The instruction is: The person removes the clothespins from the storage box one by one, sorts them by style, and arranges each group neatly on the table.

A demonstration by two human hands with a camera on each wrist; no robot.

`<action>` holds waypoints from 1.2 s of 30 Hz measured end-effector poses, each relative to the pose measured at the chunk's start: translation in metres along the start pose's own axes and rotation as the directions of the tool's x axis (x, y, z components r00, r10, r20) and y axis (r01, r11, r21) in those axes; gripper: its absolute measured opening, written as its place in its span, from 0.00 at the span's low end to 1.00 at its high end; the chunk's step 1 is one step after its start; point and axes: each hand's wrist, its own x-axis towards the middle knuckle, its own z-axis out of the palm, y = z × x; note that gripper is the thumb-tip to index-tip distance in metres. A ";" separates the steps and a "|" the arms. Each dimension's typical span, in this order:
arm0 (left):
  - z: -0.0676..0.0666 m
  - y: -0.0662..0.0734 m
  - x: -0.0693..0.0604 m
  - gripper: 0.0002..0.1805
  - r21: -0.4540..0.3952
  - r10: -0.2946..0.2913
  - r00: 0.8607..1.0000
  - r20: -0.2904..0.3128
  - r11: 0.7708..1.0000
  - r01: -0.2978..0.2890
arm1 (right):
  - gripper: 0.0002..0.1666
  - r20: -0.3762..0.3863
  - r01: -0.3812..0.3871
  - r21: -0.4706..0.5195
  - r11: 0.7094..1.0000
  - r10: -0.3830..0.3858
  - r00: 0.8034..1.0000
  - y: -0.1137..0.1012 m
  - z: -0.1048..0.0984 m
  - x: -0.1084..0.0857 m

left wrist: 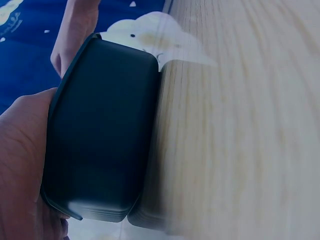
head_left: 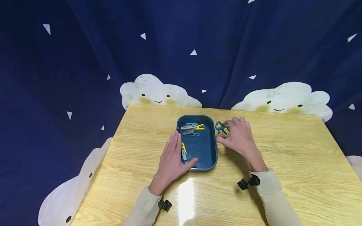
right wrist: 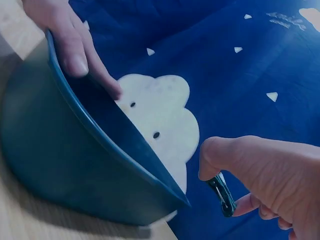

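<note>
A dark blue-green rectangular bin (head_left: 208, 147) stands on the table with several clothes pegs inside. Across its left rim lies my left hand (head_left: 173, 157), fingers straight and thumb reaching over the near corner. Just right of the bin, my right hand (head_left: 238, 135) pinches a dark green clothes peg (head_left: 222, 127) between thumb and fingers. The right wrist view shows the same peg (right wrist: 222, 195) at the fingertips, apart from the bin wall (right wrist: 75, 155). Within the bin, a pink peg (head_left: 187, 127) and a yellow peg (head_left: 199, 127) lie near the far end.
Another yellow peg (head_left: 183, 147) and a grey-blue peg (head_left: 184, 157) are beside the left hand in the bin. The wooden table (head_left: 294, 163) backs onto a dark blue curtain (head_left: 175, 66) printed with white clouds and triangles.
</note>
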 end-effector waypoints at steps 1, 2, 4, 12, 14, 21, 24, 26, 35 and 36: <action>0.000 0.000 0.000 0.66 0.003 0.003 1.000 -0.002 1.000 -0.003 | 0.35 -0.005 -0.001 -0.002 1.000 0.001 1.000 0.004 -0.001 0.000; -0.001 0.000 0.000 0.66 0.003 0.004 1.000 -0.001 1.000 -0.004 | 0.35 -0.008 -0.005 -0.004 1.000 0.005 1.000 0.009 -0.001 0.000; -0.001 0.001 0.000 0.66 0.004 0.003 1.000 0.000 1.000 -0.003 | 0.35 -0.008 -0.013 -0.009 1.000 0.013 1.000 0.019 -0.002 0.000; -0.001 0.003 0.001 0.66 -0.004 -0.014 0.999 0.035 1.000 0.014 | 0.36 0.047 -0.072 -0.047 0.996 0.074 0.996 0.083 -0.004 -0.006; -0.001 0.003 0.001 0.66 0.001 -0.015 0.999 0.031 1.000 0.015 | 0.37 0.067 -0.082 -0.054 0.995 0.085 0.994 0.099 -0.004 -0.007; -0.001 0.002 0.001 0.66 0.001 -0.019 1.000 0.009 1.000 0.019 | 0.40 0.136 -0.098 -0.065 0.993 0.106 0.985 0.132 0.004 -0.005; -0.001 0.002 0.000 0.66 -0.003 -0.019 1.000 0.014 1.000 0.019 | 0.40 0.150 -0.115 -0.064 0.991 0.123 0.981 0.140 0.010 -0.007; 0.000 0.002 0.000 0.66 0.000 -0.019 1.000 0.016 1.000 0.019 | 0.40 0.160 -0.130 -0.065 0.989 0.138 0.977 0.144 0.013 -0.007; 0.001 0.002 0.000 0.66 0.006 -0.020 1.000 0.017 1.000 0.020 | 0.39 0.185 -0.158 -0.077 0.984 0.170 0.968 0.154 0.020 -0.008; 0.001 0.002 0.000 0.66 0.005 -0.022 1.000 0.020 1.000 0.022 | 0.39 0.185 -0.160 -0.077 0.984 0.172 0.968 0.154 0.020 -0.008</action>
